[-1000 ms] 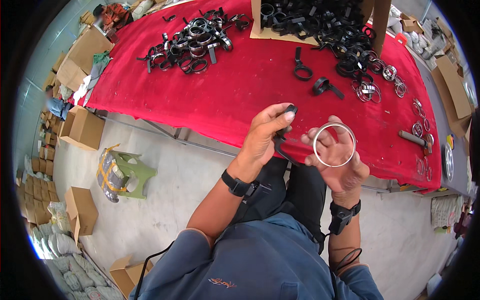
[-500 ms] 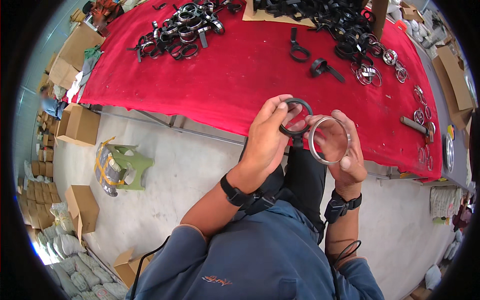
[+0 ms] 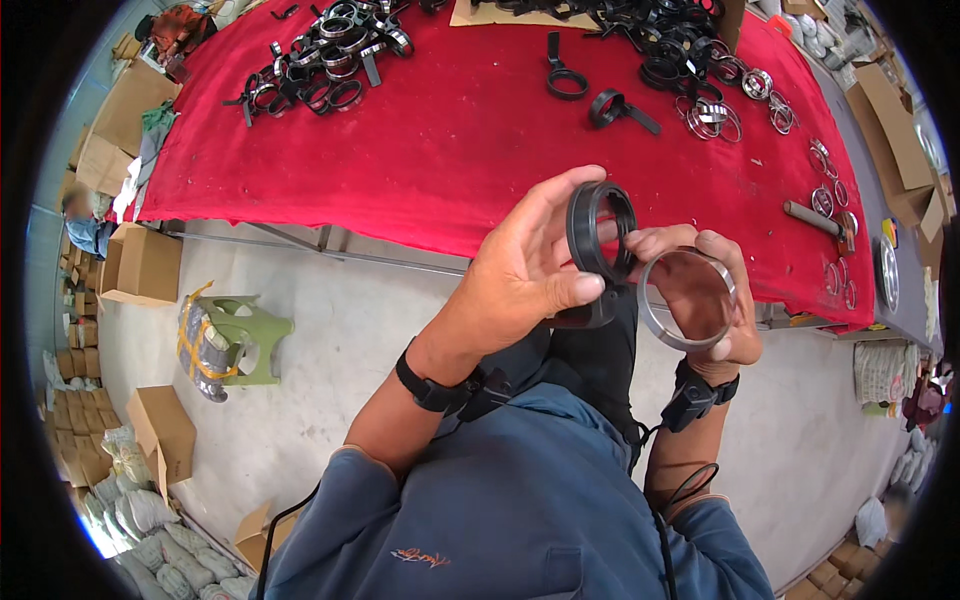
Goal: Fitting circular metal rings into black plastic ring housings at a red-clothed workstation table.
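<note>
Black handled ring (image 3: 582,232) turned more edge-on than earlier, left hand (image 3: 510,270) with grip clamped on it, right hand (image 3: 700,295) with grip clamped on silver metal ring (image 3: 650,320) just beside, near red-clothed bench's (image 3: 420,150) edge.

Wide head-worn view, facing down

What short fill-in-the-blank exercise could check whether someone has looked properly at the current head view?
1. The ring in the left grip is coloured ____.
2. The silver ring is in the ____ grip.
3. The cloth under the hammer is coloured ____.
4. The green stool stands on the picture's ____ side.

Missing words: black; right; red; left.
</note>
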The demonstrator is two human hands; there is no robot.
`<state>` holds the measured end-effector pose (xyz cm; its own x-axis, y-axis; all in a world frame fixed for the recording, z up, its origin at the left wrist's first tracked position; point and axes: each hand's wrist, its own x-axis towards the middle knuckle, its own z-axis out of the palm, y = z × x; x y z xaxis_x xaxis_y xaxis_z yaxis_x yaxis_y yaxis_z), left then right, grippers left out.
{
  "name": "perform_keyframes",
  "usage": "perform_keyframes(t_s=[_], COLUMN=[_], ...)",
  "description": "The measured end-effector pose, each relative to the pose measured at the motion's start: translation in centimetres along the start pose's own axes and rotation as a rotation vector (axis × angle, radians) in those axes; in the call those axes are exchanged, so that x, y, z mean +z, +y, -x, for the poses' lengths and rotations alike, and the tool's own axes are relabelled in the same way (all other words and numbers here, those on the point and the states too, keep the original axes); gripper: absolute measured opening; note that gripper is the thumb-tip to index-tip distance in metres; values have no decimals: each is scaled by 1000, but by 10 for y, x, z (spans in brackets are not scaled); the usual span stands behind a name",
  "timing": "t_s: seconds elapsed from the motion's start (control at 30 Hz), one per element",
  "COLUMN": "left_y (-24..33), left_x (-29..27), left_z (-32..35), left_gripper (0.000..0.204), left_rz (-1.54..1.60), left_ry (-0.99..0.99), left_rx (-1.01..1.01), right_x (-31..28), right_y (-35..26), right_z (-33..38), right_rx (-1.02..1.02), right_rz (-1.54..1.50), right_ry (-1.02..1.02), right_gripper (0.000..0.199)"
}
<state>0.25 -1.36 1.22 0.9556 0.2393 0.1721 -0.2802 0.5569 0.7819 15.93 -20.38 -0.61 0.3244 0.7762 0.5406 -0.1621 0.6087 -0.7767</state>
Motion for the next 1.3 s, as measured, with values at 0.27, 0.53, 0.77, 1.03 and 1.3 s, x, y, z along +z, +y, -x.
perform_keyframes(t_s=[0.27,0.53,0.77,1.03,1.3], left_y=[10,8,-3,-4,0], left_x=[1,5,0,-3,-4], left_z=[11,17,18,18,15], left_gripper=[95,83,88,93,85], left_rz=[-75,101,-213,-299,-422], left_ry=[3,3,-57,-81,-75], left_rx=[2,21,97,80,94], right_x=[18,13,23,29,32], right_y=[-14,-10,-15,-15,-7], right_z=[6,14,12,9,6], right_rx=[47,-19,38,53,43], right_rz=[64,114,334,440,490], right_ry=[191,184,231,219,239], right_gripper=[99,91,88,86,82])
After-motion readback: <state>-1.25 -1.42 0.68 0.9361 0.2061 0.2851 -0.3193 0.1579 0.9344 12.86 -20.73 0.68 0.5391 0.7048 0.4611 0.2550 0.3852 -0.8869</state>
